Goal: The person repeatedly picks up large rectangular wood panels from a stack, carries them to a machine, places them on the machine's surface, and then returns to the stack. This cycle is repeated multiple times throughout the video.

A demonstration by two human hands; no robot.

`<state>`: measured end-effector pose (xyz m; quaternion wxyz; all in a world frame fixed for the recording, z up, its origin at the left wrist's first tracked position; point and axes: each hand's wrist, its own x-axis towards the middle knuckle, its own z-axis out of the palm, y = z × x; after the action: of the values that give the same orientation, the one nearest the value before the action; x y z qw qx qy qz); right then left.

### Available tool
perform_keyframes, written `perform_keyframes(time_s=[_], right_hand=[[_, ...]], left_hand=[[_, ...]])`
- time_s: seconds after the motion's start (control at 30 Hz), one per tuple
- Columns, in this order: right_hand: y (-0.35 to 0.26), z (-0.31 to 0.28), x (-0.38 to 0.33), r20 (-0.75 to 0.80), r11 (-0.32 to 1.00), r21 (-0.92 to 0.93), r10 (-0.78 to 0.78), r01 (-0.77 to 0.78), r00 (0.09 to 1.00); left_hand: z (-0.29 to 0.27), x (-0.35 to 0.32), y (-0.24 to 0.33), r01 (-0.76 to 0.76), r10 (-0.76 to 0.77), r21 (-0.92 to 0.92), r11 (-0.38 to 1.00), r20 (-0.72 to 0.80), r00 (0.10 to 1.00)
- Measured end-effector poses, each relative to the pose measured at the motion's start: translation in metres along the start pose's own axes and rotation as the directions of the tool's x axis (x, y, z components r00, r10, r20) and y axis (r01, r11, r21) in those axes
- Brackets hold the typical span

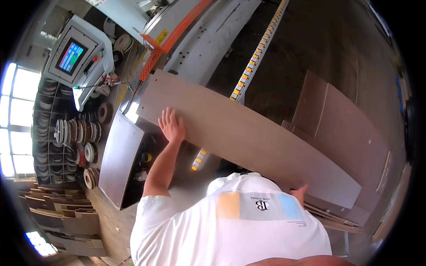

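A long brown flat panel (239, 128) lies slantwise in front of me, with small dark holes near its left end. My left hand (171, 125) rests flat on its top face near that end, fingers stretched. At the near edge, toward the right end, my right hand (300, 193) holds the panel. Part of that hand is hidden by my white shirt, and its fingers under the edge do not show. The panel's left end reaches a grey machine (213, 44) with an orange bar (182, 29). A rail with yellow rollers (253, 62) passes beneath the panel.
A control box with a lit screen (71, 55) stands at upper left. Rolls of edging strip (73, 131) sit on the floor and a rack behind. A grey cabinet (120, 159) stands left of my arm. More brown panels (346, 128) are stacked at right, others (66, 221) at lower left.
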<state>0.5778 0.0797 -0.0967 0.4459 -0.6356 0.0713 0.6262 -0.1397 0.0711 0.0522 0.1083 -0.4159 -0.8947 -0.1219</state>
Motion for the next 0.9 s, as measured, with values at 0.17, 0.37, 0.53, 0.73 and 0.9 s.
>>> perform_keyframes(time_s=[0.17,0.37,0.53,0.73,0.9], right_hand=[[-0.012,0.017,-0.048,-0.038,0.998,0.063,0.023,-0.021,0.999],[-0.014,0.051,-0.090,-0.318,0.973,0.231,0.062,0.014,0.946],[-0.010,0.078,-0.120,-0.441,0.965,0.252,0.045,0.075,0.897],[-0.001,0.082,-0.121,-0.371,0.970,0.243,0.071,0.023,0.926],[-0.001,0.093,-0.120,-0.307,0.979,0.205,0.086,-0.022,0.948]], left_hand=[[0.003,0.008,-0.007,-0.021,0.019,-0.063,0.998,-0.029,0.999],[0.022,0.020,-0.025,0.000,0.000,-0.108,0.994,-0.004,1.000],[0.041,0.033,-0.049,0.086,-0.085,-0.100,0.991,0.008,0.996],[0.066,0.059,-0.079,0.445,-0.446,-0.042,0.895,-0.055,0.893],[0.061,0.104,-0.080,0.781,-0.754,-0.182,0.597,0.204,0.624]])
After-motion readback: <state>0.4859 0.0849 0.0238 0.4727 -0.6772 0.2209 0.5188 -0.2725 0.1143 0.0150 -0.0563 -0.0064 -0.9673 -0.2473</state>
